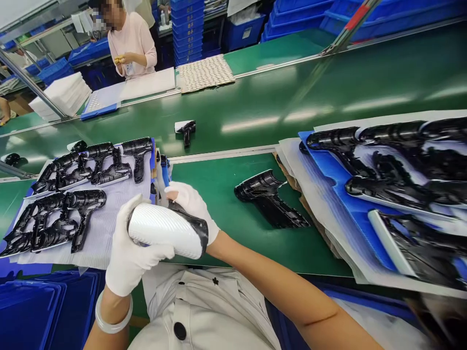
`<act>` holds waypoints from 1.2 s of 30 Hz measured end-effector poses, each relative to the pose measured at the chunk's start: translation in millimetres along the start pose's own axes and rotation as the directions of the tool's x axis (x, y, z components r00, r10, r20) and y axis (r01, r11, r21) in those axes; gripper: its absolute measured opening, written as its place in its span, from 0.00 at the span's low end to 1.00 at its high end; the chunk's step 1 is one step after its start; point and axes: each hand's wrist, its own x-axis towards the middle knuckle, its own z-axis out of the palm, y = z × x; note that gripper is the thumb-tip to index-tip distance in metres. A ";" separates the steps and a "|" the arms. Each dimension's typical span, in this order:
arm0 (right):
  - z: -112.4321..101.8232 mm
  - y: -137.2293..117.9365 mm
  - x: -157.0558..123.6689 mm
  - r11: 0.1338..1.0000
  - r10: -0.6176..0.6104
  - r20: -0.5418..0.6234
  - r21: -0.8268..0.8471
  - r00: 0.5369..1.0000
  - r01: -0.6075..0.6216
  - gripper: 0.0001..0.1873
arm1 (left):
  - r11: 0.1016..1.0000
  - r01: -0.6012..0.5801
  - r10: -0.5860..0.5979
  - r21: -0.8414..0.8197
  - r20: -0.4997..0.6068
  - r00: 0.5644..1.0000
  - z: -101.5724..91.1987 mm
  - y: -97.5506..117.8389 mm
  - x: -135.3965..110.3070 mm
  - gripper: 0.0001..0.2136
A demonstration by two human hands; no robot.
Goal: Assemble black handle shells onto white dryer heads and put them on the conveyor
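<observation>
My left hand (127,248), in a white glove, is wrapped around one end of a hair dryer housing (166,228). The barrel has a white, finely ribbed shell with black at its ends. My right hand (191,199), also gloved, grips the black handle behind the barrel, with a bare thumb tip showing; its other fingers are partly hidden. Both hands hold the housing above the near edge of the green bench (226,184). To the right of my hands, a loose black half-shell (272,199) lies on the bench with its hollow side up.
At left, a lined tray (120,194) holds several black half-shells; a stacked blue tray (324,180) at right holds more. Beyond the bench, a white-and-black housing (186,130) lies on the green conveyor (262,116). A person (133,43) stands across it, near blue crates (188,29).
</observation>
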 end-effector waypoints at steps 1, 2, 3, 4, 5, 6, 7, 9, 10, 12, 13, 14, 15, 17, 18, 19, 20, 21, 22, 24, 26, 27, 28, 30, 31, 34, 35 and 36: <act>0.8 1.7 2.1 0.999 -0.015 -0.043 -0.032 0.999 0.014 0.12 | 1.000 0.008 -0.008 -0.002 0.003 1.000 -0.3 0.2 0.6 0.45; 1.9 3.4 3.6 0.998 -0.027 -0.091 -0.056 0.995 0.022 0.12 | 1.000 0.015 -0.015 0.001 0.004 1.000 -0.5 0.4 0.9 0.47; 3.0 4.9 4.6 0.997 -0.035 -0.141 -0.077 0.989 0.024 0.12 | 1.000 0.017 -0.017 0.004 0.005 1.000 -0.7 0.4 1.1 0.48; 4.1 6.0 5.2 0.995 -0.040 -0.190 -0.100 0.981 0.021 0.12 | 1.000 0.018 -0.019 0.007 0.006 1.000 -0.8 0.2 1.1 0.50; 4.6 6.7 5.6 0.992 -0.043 -0.235 -0.127 0.971 0.013 0.11 | 1.000 0.020 -0.020 0.009 0.009 1.000 -1.0 -0.2 1.1 0.51; 4.4 6.9 6.0 0.987 -0.051 -0.275 -0.159 0.960 0.007 0.11 | 1.000 0.022 -0.022 0.009 0.018 1.000 -1.2 -0.6 1.0 0.51; 3.3 6.7 6.3 0.981 -0.071 -0.314 -0.193 0.947 0.009 0.10 | 1.000 0.026 -0.027 0.005 0.029 0.999 -1.5 -1.1 0.9 0.51; -2.1 4.9 7.3 0.961 -0.146 -0.385 -0.273 0.911 0.039 0.10 | 0.999 0.042 -0.041 -0.014 0.054 0.998 -2.1 -2.1 0.6 0.51; -6.1 3.6 8.0 0.948 -0.193 -0.413 -0.314 0.890 0.060 0.09 | 0.998 0.050 -0.048 -0.030 0.062 0.997 -2.5 -2.4 0.4 0.50; -14.9 0.6 9.4 0.918 -0.285 -0.441 -0.380 0.851 0.110 0.09 | 0.997 0.059 -0.054 -0.056 0.074 0.996 -3.6 -2.6 -0.1 0.50; -19.1 -1.1 9.9 0.905 -0.326 -0.451 -0.404 0.831 0.136 0.08 | 0.996 0.062 -0.057 -0.059 0.077 0.995 -4.3 -2.5 -0.4 0.50; -22.8 -2.6 10.2 0.890 -0.372 -0.459 -0.424 0.806 0.169 0.08 | 0.996 0.066 -0.061 -0.056 0.083 0.995 -5.0 -2.3 -0.7 0.50; -25.7 -4.1 10.0 0.872 -0.422 -0.471 -0.444 0.774 0.205 0.08 | 0.996 0.070 -0.065 -0.048 0.087 0.994 -5.6 -2.0 -0.9 0.50; -29.5 -6.5 8.4 0.823 -0.522 -0.469 -0.496 0.712 0.276 0.10 | 0.997 0.068 -0.065 -0.031 0.098 0.993 -6.8 -1.4 -1.1 0.48; -30.5 -7.4 7.1 0.800 -0.556 -0.459 -0.521 0.693 0.297 0.10 | 0.998 0.058 -0.055 -0.029 0.101 0.993 -7.2 -1.4 -1.0 0.46; -31.0 -8.0 5.6 0.782 -0.578 -0.442 -0.539 0.686 0.311 0.10 | 0.999 0.043 -0.040 -0.029 0.101 0.994 -7.4 -1.7 -0.7 0.41; -31.2 -8.4 4.1 0.774 -0.583 -0.419 -0.548 0.696 0.319 0.11 | 0.999 0.024 -0.021 -0.031 0.097 0.995 -7.5 -2.3 -0.4 0.36; -31.2 -8.7 2.8 0.777 -0.571 -0.396 -0.544 0.719 0.318 0.11 | 0.999 0.006 -0.003 -0.033 0.086 0.996 -7.5 -3.3 -0.1 0.29; -31.2 -8.8 1.8 0.790 -0.547 -0.376 -0.527 0.748 0.313 0.12 | 0.999 -0.006 0.009 -0.035 0.075 0.997 -7.5 -4.6 0.1 0.24; -31.2 -9.0 1.4 0.837 -0.473 -0.328 -0.458 0.818 0.300 0.12 | 0.999 -0.012 0.014 -0.042 0.052 0.999 -7.3 -7.6 0.4 0.19; -31.5 -9.3 2.9 0.888 -0.396 -0.282 -0.362 0.874 0.285 0.11 | 0.997 0.005 0.000 -0.072 0.061 0.998 -7.5 -10.1 0.2 0.21; -31.8 -9.6 4.1 0.909 -0.358 -0.261 -0.315 0.896 0.272 0.11 | 0.996 0.025 -0.018 -0.091 0.077 0.997 -7.9 -10.9 -0.1 0.25; -32.2 -9.9 5.6 0.928 -0.320 -0.239 -0.275 0.917 0.252 0.10 | 0.993 0.052 -0.042 -0.104 0.097 0.994 -8.5 -11.1 -0.3 0.31; -32.8 -10.5 8.2 0.951 -0.256 -0.199 -0.227 0.946 0.210 0.09 | 0.989 0.113 -0.099 -0.099 0.134 0.986 -10.1 -10.1 -0.8 0.43; -33.0 -10.6 9.2 0.956 -0.241 -0.184 -0.216 0.953 0.200 0.08 | 0.988 0.131 -0.119 -0.081 0.146 0.982 -11.1 -9.0 -0.8 0.46; -32.8 -10.1 9.3 0.949 -0.272 -0.158 -0.206 0.949 0.237 0.08 | 0.995 0.104 -0.102 -0.009 0.132 0.986 -13.3 -3.8 0.1 0.39; -32.3 -9.5 8.4 0.944 -0.287 -0.148 -0.212 0.946 0.253 0.08 | 0.997 0.082 -0.082 0.012 0.119 0.989 -13.5 -2.0 0.7 0.34; -31.8 -8.8 7.3 0.939 -0.296 -0.135 -0.225 0.945 0.262 0.08 | 0.998 0.059 -0.062 0.032 0.104 0.993 -13.3 -0.4 1.4 0.30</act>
